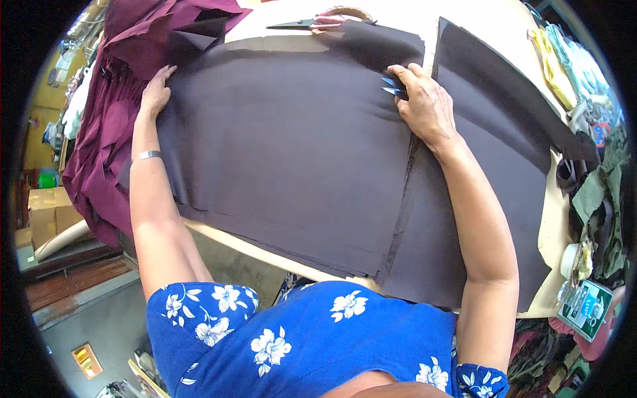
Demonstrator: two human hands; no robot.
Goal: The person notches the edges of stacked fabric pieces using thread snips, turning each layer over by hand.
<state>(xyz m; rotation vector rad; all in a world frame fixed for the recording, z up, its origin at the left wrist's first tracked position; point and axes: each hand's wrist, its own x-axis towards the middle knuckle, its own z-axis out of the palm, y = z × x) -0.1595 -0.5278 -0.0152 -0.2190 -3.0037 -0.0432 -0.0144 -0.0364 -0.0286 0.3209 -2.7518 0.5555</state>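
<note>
A large dark brown fabric panel [292, 146] lies spread over a stack of similar pieces in front of me. My left hand [156, 95] is at the panel's left edge, thumb and fingers gripping the fabric there. My right hand [423, 103] is by the panel's upper right edge, fingers curled round small thread snips. Two pointed bluish blades of the snips [393, 87] stick out leftward between thumb and forefinger; the rest is hidden in the hand. A second stack of dark fabric [488, 172] lies just right of the panel, partly under my right forearm.
Crumpled maroon fabric [109, 152] hangs over the table's left side. Scissors [312, 24] with pinkish wrapped handles lie at the far edge. The pale table [249, 247] shows along its near edge. A green-and-white box [584, 308] and piled cloths [600, 199] are at the right.
</note>
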